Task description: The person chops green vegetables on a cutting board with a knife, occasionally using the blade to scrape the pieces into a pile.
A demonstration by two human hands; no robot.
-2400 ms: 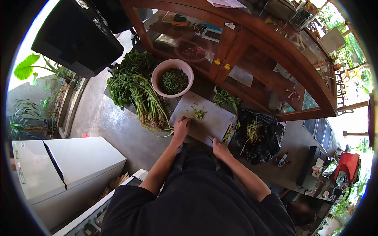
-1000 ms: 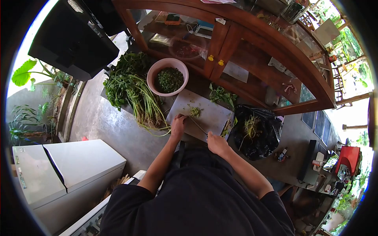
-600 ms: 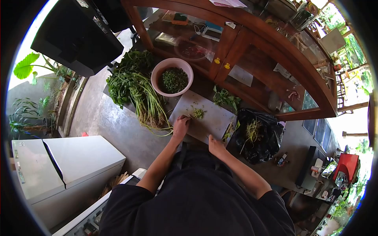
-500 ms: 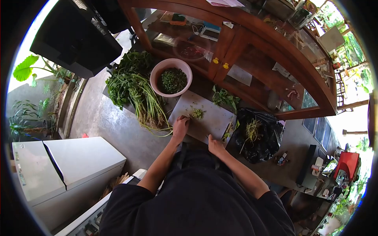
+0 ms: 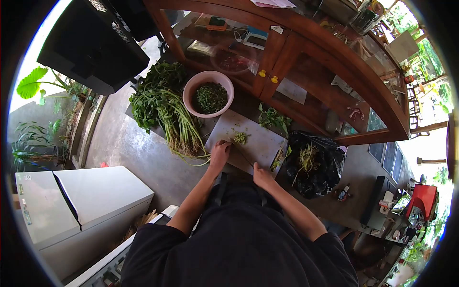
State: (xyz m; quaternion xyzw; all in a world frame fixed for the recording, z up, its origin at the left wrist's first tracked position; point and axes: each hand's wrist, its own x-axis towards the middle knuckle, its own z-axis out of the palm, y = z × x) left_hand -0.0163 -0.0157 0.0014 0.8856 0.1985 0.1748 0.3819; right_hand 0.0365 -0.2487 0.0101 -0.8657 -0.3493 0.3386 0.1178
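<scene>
Filling the upper middle and upper right of the frame, a brown wooden cabinet [image 5: 299, 48] with glass doors stands just behind the table [image 5: 206, 128]. A white refrigerator [image 5: 103, 193] occupies the lower left. On the table, left of centre, lies a big bunch of leafy greens [image 5: 165, 103], its leaves towards the upper left and its roots towards the lower right. A black plastic bag [image 5: 327, 167] sits right of centre, with pale stringy scraps [image 5: 307, 159] on it. Between the two, the pale cutting board [image 5: 260, 142] lies slanted, its long axis dropping from upper left to lower right. The pink bowl [image 5: 188, 98], holding finely cut greens [image 5: 211, 98], stands just beyond the board's upper left end. A loose leafy sprig [image 5: 275, 119] lies by the board's far edge.

At the centre, the right hand [image 5: 262, 175] has its grip closed around the handle end of the knife [image 5: 244, 154]. The knife's long axis runs diagonally over the board, the blade pointing to the upper left, towards the left hand [image 5: 220, 152]. That hand's fingers are pressed together at the board's near left part; whether they pinch anything is too small to tell. A small heap of chopped pieces [image 5: 241, 137] lies on the board, just past its fingertips.
</scene>
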